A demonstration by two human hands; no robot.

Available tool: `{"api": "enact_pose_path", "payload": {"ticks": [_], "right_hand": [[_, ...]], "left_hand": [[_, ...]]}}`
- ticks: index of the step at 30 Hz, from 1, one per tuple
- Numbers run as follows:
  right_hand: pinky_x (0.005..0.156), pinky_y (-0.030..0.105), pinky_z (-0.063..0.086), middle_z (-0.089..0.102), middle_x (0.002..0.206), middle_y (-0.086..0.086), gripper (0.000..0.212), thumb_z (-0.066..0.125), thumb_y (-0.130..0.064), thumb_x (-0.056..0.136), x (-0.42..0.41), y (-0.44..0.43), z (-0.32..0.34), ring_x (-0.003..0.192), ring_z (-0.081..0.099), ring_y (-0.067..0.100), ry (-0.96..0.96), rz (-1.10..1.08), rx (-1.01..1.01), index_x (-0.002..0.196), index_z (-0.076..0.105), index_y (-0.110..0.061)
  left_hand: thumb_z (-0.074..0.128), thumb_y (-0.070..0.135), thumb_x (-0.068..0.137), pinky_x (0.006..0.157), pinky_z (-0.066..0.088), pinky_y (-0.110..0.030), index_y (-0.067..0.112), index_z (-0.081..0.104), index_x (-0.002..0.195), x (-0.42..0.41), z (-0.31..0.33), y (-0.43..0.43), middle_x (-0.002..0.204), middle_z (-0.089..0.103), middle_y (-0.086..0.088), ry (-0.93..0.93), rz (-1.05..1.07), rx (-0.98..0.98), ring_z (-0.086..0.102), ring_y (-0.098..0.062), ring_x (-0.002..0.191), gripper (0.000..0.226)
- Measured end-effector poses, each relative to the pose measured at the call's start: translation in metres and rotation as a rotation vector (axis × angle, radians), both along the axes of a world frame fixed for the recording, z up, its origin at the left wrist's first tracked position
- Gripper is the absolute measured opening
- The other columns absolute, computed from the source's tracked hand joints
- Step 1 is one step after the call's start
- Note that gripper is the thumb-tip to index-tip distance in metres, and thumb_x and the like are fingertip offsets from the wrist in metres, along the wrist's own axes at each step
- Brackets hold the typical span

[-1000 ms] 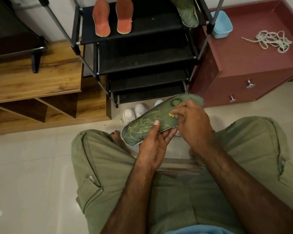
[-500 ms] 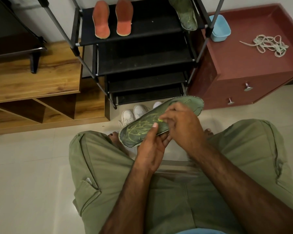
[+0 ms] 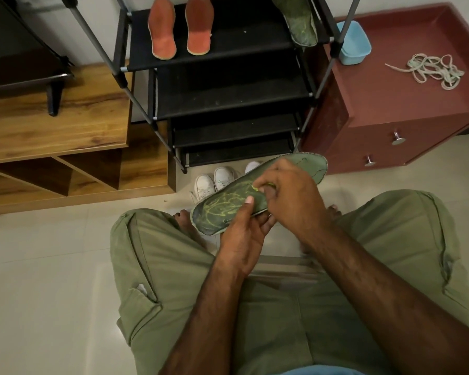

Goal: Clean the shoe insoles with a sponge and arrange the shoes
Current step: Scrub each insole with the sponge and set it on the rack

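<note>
A dark green insole [image 3: 222, 209] with yellow-green scribble marks is held over my lap. My left hand [image 3: 244, 236] grips its near edge, thumb on top and fingers beneath. My right hand [image 3: 290, 196] lies on the insole's middle, fingers curled round a small yellow-green sponge [image 3: 255, 188], of which only a sliver shows. Two orange insoles [image 3: 161, 31] and a second green insole [image 3: 298, 20] lie on the top shelf of the black shoe rack [image 3: 228, 55]. A pair of white shoes [image 3: 205, 185] stands on the floor under the rack, partly hidden by the held insole.
A maroon drawer cabinet [image 3: 390, 112] stands right of the rack, with a blue tub [image 3: 354, 43] and a heap of pale laces [image 3: 431, 70] on top. A wooden shelf unit [image 3: 52, 125] is on the left. Pale floor tiles surround my knees.
My right hand has slid a little to the left along the insole with the sponge. My left hand keeps the same grip.
</note>
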State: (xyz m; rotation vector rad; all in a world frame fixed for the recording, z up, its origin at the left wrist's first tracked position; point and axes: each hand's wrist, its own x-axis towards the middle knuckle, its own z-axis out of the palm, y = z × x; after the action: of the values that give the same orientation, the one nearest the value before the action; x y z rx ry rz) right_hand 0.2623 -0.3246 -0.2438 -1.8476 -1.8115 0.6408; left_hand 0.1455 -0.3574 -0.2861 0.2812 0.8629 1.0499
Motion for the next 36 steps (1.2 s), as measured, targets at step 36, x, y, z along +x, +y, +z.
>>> {"api": "enact_pose_path", "payload": {"ticks": [36], "right_hand": [[0.080,0.023,0.056,0.071,0.102,-0.010,0.018,0.078,-0.014,0.089,0.024,-0.017,-0.015,0.090,0.067,0.003,0.411,-0.367,-0.032,0.090,0.079,-0.032]], "left_hand": [[0.051,0.018,0.105,0.113,0.041,-0.050,0.001,0.052,0.143,-0.004,-0.003,0.002,0.144,0.057,-0.022,-0.028,0.021,-0.007,0.056,-0.034,0.130,0.042]]}}
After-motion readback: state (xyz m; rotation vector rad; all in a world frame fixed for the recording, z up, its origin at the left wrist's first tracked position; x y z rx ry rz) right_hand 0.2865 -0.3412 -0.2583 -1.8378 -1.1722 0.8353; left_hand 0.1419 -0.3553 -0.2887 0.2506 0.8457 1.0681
